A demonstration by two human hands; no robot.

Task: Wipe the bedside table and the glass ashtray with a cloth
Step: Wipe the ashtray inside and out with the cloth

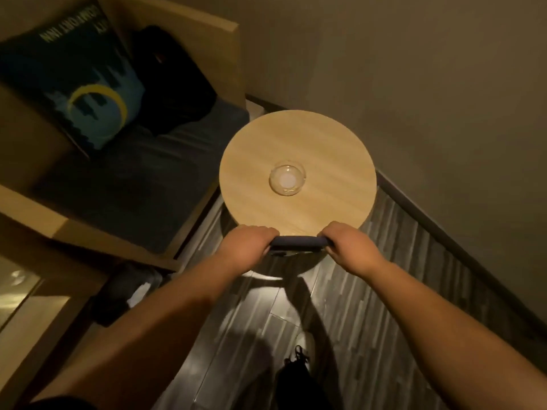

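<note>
A round, light-wood bedside table [296,137] stands in the middle of the view. A clear glass ashtray [287,179] sits a little below the centre of its top. A dark blue cloth [297,241] is stretched at the table's near edge. My left hand [248,244] grips the cloth's left end and my right hand [346,247] grips its right end. Both hands are closed around the cloth, just at the table's rim. Part of the cloth is hidden inside the fists.
A bench seat with a dark cushion [127,184] lies to the left, holding a blue printed pillow [80,84] and a black bag [174,81]. A beige wall [414,84] runs along the right. Dark wood-plank floor [355,306] lies below, with a shoe [299,353] visible.
</note>
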